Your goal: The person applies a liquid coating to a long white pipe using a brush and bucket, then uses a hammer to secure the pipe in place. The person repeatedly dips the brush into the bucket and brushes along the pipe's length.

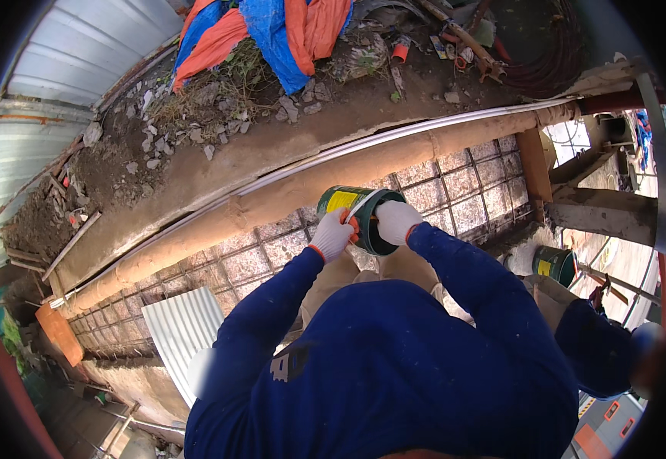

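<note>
A dark green bucket (339, 198) with a yellow label is held up in front of my body, its mouth tilted toward me. White gloves with orange on the finger side cover both hands. My left hand (333, 234) is closed at the near left of the mouth, on the bucket's white handle (361, 204). Over the right side of the rim, my right hand (396, 221) reaches into the mouth. Its fingertips are hidden inside, so I cannot make out whether they grip anything. The bucket's contents are too dark to tell.
Below lies a rebar grid (455, 183), bordered by a long tan beam (333, 170) and white pipes (394, 133). Rubble and blue and orange tarps (275, 34) lie beyond. A corrugated sheet (184, 336) leans at left. At right, a co-worker's blue sleeve (589, 340) is near another green bucket (553, 265).
</note>
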The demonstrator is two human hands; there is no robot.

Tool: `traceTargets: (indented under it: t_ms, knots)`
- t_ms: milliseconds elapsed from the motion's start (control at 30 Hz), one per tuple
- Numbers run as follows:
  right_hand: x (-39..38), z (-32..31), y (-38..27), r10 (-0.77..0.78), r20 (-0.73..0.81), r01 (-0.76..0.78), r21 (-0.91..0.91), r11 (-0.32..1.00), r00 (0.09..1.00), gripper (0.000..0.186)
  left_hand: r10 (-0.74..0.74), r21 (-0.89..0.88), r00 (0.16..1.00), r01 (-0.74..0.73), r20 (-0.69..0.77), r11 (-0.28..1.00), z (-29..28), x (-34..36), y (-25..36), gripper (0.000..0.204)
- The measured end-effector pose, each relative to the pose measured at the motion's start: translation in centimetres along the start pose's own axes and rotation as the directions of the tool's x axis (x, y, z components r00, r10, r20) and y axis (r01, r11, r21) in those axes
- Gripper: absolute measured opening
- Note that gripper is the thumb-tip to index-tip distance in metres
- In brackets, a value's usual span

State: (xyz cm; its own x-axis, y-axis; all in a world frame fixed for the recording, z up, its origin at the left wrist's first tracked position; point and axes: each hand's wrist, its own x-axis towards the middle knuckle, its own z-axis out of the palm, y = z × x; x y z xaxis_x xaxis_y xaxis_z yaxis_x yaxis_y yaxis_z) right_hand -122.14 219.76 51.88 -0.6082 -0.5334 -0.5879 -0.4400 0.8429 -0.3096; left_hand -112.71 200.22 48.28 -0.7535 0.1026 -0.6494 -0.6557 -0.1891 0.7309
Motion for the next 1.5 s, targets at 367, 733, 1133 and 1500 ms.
traceTargets:
  t_ms: [367,733,1133,1500]
  knots:
    - [-1.1,1.7,4.6,0.142,-0.139,-0.132,0.078,0.988,0.98,0.026,0.04,0.041,0.994,-0.045,0.103,0.998,3.1,4.7,0.1,0.013]
    - [7.4,7.9,14.2,0.044,-0.173,-0.03,0.084,0.996,0.984,0.026,0.094,-0.068,0.99,-0.087,0.104,0.994,3.0,17.2,-5.6,0.02]
    - [26.0,15.6,22.0,-0.074,-0.401,0.104,0.054,0.993,0.913,0.019,0.325,-0.016,0.944,-0.326,-0.053,0.945,-3.5,36.1,-12.5,0.023]
    - [34.4,17.5,19.2,-0.211,-0.497,0.194,-0.087,0.977,0.842,0.016,0.518,-0.136,0.836,-0.543,-0.181,0.829,-11.4,39.4,-14.1,0.023]
